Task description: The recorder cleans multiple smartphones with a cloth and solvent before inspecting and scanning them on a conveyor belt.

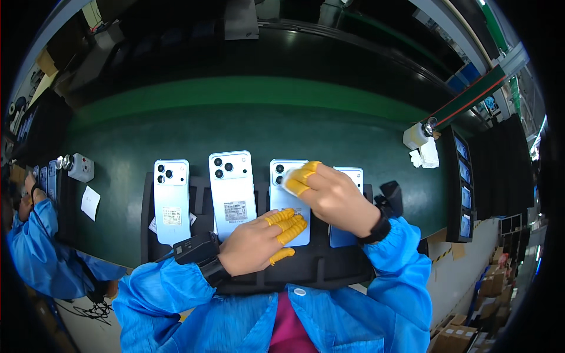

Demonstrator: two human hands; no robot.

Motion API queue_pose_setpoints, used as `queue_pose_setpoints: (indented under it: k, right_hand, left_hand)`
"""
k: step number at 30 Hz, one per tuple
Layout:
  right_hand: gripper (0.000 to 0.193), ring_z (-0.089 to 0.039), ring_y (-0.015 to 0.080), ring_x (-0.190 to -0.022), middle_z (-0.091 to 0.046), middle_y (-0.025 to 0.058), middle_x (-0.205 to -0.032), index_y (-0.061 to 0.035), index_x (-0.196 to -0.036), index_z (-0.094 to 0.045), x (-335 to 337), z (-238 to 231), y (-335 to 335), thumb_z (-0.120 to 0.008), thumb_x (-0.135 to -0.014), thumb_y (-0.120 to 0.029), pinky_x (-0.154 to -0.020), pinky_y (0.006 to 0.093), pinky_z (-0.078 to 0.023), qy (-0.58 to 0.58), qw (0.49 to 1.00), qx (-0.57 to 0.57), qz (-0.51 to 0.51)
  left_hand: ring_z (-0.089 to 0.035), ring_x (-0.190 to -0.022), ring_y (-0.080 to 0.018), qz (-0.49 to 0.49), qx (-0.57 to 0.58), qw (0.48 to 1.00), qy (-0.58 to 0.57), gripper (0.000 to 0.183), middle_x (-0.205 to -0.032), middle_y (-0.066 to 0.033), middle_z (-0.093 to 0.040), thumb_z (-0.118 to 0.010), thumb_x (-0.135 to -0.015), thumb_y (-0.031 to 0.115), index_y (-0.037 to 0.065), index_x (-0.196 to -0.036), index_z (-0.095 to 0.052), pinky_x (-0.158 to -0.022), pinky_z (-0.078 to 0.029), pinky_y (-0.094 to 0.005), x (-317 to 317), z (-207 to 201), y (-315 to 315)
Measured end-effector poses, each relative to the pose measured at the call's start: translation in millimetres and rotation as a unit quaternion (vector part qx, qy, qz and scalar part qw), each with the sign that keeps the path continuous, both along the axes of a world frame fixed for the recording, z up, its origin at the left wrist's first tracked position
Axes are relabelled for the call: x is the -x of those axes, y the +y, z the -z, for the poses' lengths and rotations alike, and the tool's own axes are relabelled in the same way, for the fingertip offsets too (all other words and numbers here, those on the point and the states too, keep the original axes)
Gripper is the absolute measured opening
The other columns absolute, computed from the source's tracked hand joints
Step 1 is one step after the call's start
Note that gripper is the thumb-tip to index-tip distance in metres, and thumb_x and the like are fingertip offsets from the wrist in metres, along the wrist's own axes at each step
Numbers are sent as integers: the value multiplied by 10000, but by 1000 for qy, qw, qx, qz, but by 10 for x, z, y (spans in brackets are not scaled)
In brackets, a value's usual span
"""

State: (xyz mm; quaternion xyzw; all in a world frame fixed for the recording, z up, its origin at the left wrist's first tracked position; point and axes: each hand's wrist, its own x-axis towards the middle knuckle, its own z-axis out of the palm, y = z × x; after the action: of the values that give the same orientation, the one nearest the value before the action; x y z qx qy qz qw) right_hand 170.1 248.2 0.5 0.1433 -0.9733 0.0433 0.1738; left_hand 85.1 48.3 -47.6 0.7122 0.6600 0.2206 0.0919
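Four light-blue phones lie back up in a black tray (347, 265). The third phone (281, 199) is under both my hands. My left hand (259, 238) rests on its lower part, its fingers stretched out flat in yellow finger cots. Over the camera area, my right hand (329, 191) pinches a small white wipe (289, 185) against the phone. My right hand and wrist partly cover the fourth phone (355, 175). To the left are the first phone (172, 197) and the second phone (233, 188), each with a label on its back.
A dispenser bottle (416, 136) and white wipes (429, 154) stand at the right of the green bench (294, 123). Another bottle (81, 167) and a paper slip (90, 203) are at left. A tray of phones (462, 188) stands far right. A co-worker's blue sleeve (44, 235) shows at left.
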Motion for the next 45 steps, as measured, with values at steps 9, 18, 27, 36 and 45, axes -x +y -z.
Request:
queue_pose_setpoints:
  k: [9, 18, 27, 36, 45]
  right_hand:
    - [102, -601, 242, -781, -608, 97, -765, -12, -745, -663, -91, -6, 71, -678, -645, -25, -716, 330, -527, -29, 999, -30, -2]
    - [71, -608, 297, -718, -606, 148, -741, 18, -700, -664, -37, 112, 17, -632, -642, 44, -636, 376, -538, 23, 993, -10, 120]
    - [126, -626, 268, -768, -628, 130, -772, 3, -785, -688, 533, -239, -380, -669, -661, 10, -669, 344, -545, -10, 999, 45, -11]
    - [138, -639, 239, -860, -665, 121, -837, 1, -817, -711, 894, 26, -451, -690, -681, -11, -764, 317, -552, -15, 994, -69, -83]
    - [141, -607, 193, -883, -652, 63, -838, -31, -797, -700, 933, -26, -699, -729, -664, -64, -779, 295, -541, -31, 991, -31, -129]
  left_hand:
    - [-520, -1204, -303, -3, 32, 999, -29, 524, -1223, -150, -579, -612, -880, 355, 54, -1301, -531, -986, -463, -360, -12, 107, -15]
    - [-472, -1264, -296, 2, 32, 999, -31, 532, -1274, -163, -554, -584, -898, 348, 48, -1330, -502, -1084, -367, -371, -29, 91, 11]
    - [-442, -1286, -323, -45, 9, 998, 42, 559, -1254, -187, -549, -592, -884, 312, -27, -1316, -488, -1129, -278, -409, 148, -220, -440]
    - [-415, -1294, -371, -87, 36, 995, -19, 599, -1287, -245, -500, -636, -871, 319, -69, -1299, -481, -1113, -307, -417, 235, -60, -703]
    - [-393, -1317, -367, -69, 77, 993, -50, 542, -1285, -272, -494, -556, -839, 155, -99, -1306, -450, -1140, -255, -437, 289, -193, -727]
